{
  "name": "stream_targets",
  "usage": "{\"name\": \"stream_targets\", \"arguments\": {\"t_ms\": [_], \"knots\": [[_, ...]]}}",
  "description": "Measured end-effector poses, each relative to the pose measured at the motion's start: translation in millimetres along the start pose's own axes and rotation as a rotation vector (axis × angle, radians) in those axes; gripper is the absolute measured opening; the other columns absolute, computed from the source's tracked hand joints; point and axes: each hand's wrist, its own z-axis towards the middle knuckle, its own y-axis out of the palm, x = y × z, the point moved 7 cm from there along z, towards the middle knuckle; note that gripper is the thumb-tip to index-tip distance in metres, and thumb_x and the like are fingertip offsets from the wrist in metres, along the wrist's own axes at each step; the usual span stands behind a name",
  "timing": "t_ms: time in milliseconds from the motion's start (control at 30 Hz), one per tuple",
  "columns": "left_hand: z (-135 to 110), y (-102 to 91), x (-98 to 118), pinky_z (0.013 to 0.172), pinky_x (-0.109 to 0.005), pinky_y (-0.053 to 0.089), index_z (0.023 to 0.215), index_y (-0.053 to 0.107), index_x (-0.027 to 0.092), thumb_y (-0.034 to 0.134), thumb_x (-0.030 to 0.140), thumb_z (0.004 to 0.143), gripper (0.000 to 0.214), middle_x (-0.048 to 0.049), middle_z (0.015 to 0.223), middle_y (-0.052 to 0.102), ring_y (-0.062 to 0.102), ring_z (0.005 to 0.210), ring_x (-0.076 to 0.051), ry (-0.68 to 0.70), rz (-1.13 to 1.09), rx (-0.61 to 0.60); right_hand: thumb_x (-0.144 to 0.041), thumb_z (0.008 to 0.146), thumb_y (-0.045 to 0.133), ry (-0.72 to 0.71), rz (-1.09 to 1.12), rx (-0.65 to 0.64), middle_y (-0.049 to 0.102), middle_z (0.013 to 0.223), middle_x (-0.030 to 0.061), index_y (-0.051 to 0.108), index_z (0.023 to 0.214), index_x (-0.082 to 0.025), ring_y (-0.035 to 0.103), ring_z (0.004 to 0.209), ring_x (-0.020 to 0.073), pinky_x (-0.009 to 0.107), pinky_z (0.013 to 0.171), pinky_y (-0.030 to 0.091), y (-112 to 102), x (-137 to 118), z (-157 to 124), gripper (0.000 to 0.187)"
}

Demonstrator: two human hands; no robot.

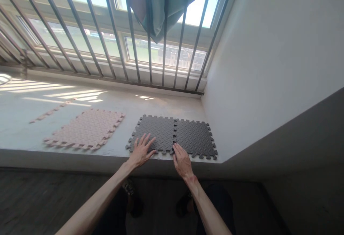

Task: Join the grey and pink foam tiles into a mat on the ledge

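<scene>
Where the person stands: dark floor point(40, 199) below the ledge, with shoes point(131, 191) partly seen between the two bare forearms.
Left hand point(141, 151): palm down at the front edge of the ledge point(120, 102); fingers point(147, 141) spread and released, resting on the near edge of the left grey tile point(157, 131), grasping nothing.
Right hand point(182, 161): palm down across the ledge's front edge, just beside the left hand but apart from it; fingers point(177, 149) held together and released, tips touching the near edge of the grey tiles at the seam.
Left grey tile: dark foam, toothed edges, lying flat near the front edge, toward the ledge's right end.
Right grey tile point(196, 138): same make, interlocked with the left one along a shared seam; its right side lies close to the wall point(268, 66).
Pink tile point(86, 129): flat on the ledge to the left of the grey pair, apart from it, set slightly askew.
Pink strip point(49, 113): narrow toothed piece, farther left and farther back, apart from the pink tile.
Sunlight: bright bands across the left and rear of the ledge.
Window bars point(134, 48): slanted metal bars rising from the ledge's rear edge.
Curtain point(161, 1): teal cloth bunched behind the bars, top centre.
</scene>
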Motion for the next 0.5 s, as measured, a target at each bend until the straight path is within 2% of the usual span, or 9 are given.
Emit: {"name": "stream_targets", "arguments": {"t_ms": [167, 300, 500], "knots": [[-0.5, 10.9, 3.4, 0.132, -0.071, 0.021, 0.166, 0.044, 0.039, 0.048, 0.062, 0.105, 0.066, -0.0076, 0.179, 0.038, 0.027, 0.167, -0.037, 0.046, -0.014, 0.000, -0.020, 0.104, 0.046, -0.031, -0.068, -0.009, 0.048, 0.173, 0.0103, 0.039, 0.167, -0.018, 0.044, 0.162, 0.0240, 0.050, 0.134, 0.040, -0.5, -7.5, -10.3, 0.063], [-3.4, 15.9, 4.3, 0.133, -0.068, 0.022, 0.167, 0.041, 0.040, 0.047, 0.063, 0.105, 0.067, -0.0074, 0.179, 0.037, 0.028, 0.167, -0.035, 0.074, -0.024, -0.019, -0.024, 0.104, 0.049, -0.014, 0.006, -0.023, 0.059, 0.165, 0.0106, 0.051, 0.160, -0.019, 0.054, 0.152, 0.0236, 0.047, 0.129, 0.045, -8.5, -6.6, -5.6, 0.056], [-2.9, 18.7, 1.3, 0.132, -0.072, 0.020, 0.169, 0.036, 0.041, 0.046, 0.065, 0.104, 0.070, -0.0070, 0.181, 0.031, 0.024, 0.169, -0.037, 0.089, -0.003, -0.079, -0.020, 0.103, 0.047, 0.126, 0.171, 0.025, 0.073, 0.146, 0.0116, 0.062, 0.150, -0.016, 0.061, 0.138, 0.0225, 0.043, 0.123, 0.051, -21.6, 12.7, 17.6, 0.049]]}}
